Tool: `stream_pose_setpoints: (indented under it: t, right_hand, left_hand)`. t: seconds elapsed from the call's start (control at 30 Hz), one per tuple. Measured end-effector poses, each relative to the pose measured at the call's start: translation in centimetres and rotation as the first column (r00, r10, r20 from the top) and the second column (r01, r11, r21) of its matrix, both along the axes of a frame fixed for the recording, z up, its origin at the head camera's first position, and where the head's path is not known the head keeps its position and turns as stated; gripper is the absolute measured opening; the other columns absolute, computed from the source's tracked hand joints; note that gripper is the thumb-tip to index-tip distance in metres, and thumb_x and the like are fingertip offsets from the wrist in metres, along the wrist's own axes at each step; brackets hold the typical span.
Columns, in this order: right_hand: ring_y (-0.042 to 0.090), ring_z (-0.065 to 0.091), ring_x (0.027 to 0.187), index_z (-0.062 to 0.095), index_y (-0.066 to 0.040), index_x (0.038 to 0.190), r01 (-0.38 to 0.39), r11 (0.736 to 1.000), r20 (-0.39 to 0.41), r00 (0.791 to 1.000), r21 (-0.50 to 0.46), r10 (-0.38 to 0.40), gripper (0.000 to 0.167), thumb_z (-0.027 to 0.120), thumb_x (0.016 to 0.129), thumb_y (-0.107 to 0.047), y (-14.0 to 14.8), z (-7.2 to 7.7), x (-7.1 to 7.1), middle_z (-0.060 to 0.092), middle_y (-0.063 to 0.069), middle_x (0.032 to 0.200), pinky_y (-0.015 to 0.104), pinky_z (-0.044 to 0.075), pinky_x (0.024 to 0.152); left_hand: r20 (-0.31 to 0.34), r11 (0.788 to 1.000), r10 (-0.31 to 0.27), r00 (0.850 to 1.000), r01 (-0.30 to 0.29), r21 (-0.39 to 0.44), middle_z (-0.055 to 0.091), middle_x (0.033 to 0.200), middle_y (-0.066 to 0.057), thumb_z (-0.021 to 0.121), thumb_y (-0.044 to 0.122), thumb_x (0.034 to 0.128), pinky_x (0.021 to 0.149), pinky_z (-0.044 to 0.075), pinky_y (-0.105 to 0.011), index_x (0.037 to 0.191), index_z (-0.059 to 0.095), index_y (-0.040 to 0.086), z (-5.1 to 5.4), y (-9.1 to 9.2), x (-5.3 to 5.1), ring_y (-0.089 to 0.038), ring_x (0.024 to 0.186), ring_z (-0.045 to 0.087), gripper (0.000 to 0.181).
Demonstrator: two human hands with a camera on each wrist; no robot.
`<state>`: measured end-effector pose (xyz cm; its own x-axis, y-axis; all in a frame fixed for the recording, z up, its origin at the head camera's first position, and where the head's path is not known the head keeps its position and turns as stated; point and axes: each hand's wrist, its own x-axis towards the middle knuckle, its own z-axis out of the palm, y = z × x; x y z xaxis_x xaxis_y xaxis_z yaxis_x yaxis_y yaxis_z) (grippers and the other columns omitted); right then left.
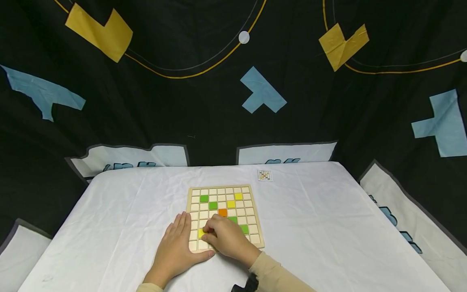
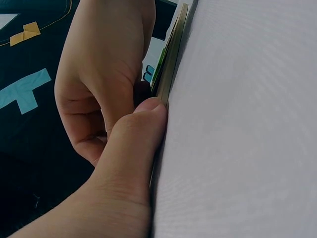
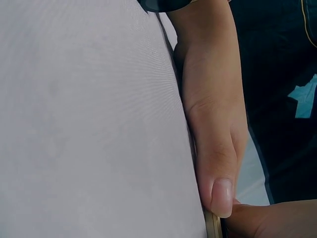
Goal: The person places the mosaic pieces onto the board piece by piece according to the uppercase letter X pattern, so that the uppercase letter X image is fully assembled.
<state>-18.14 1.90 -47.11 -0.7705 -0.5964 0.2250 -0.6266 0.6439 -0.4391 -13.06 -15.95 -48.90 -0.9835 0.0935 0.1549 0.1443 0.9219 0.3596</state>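
A square wooden board (image 1: 254, 207) lies on the table, its grid filled with pale squares and several coloured tiles. The left hand (image 1: 175, 247) rests along the board's left side, fingers straight, with its thumb by the near edge. Over the lower left squares, the right hand (image 1: 230, 239) has curled fingers and pinches a yellow tile (image 1: 200, 232) at the board's surface. Its palm and fingers hide part of the near rows. In the left wrist view the left thumb (image 2: 138, 129) touches the board's edge (image 2: 173, 59). The right thumb (image 3: 220, 193) is low in the right wrist view.
Green tiles (image 1: 213, 205), an orange tile (image 1: 222, 212) and other yellow tiles (image 1: 238, 196) sit on the board. A small printed grid card (image 1: 264, 175) lies behind it. White cloth (image 1: 328, 227) covers the table, and a dark patterned curtain (image 1: 204, 113) hangs at the back.
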Motion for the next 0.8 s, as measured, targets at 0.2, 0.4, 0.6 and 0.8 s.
stream_pose_setpoints:
  t: [0.2,0.4,0.6,0.8]
  right_hand:
    - [-0.007,0.049,0.071,0.074,-0.018,0.095,-0.01,1.0,-0.021,1.0,-0.015,0.009,0.014,0.073,0.09,-0.03,0.07,-0.15,0.09,0.061,-0.013,0.085,0.01,0.044,0.063]
    - [-0.007,0.05,0.072,0.075,-0.018,0.095,-0.012,0.999,-0.041,0.999,-0.037,0.011,0.013,0.074,0.09,-0.029,0.3,-0.1,0.15,0.063,-0.012,0.086,0.01,0.045,0.064]
    - [-0.007,0.051,0.072,0.077,-0.018,0.093,-0.019,0.998,-0.057,0.998,-0.056,0.016,0.01,0.074,0.09,-0.028,0.48,-0.03,0.28,0.065,-0.012,0.087,0.009,0.045,0.065]
    - [-0.005,0.051,0.076,0.076,-0.019,0.093,-0.021,0.999,-0.062,0.998,-0.039,0.018,0.01,0.075,0.089,-0.028,0.68,0.05,0.65,0.066,-0.012,0.089,0.009,0.045,0.067]
  left_hand:
    - [0.011,1.0,0.002,1.0,-0.002,-0.003,0.027,0.161,-0.024,0.053,0.093,0.0667,0.119,0.028,-0.058,0.152,0.027,-0.009,-0.01,-0.03,0.0,-0.039,0.151,0.025,0.135]
    - [0.0,1.0,-0.004,1.0,0.004,0.001,0.027,0.161,-0.024,0.055,0.092,0.0667,0.119,0.028,-0.057,0.152,0.027,-0.009,-0.03,0.09,-0.1,-0.039,0.151,0.025,0.135]
    - [0.015,1.0,-0.004,1.0,0.004,0.004,0.025,0.161,-0.024,0.055,0.092,0.0669,0.12,0.027,-0.057,0.152,0.025,-0.009,0.31,0.03,-0.13,-0.039,0.151,0.024,0.135]
    - [0.032,1.0,0.002,0.999,-0.003,0.023,0.023,0.162,-0.024,0.054,0.092,0.066,0.121,0.024,-0.057,0.153,0.024,-0.008,0.16,0.0,-0.01,-0.039,0.152,0.021,0.137]
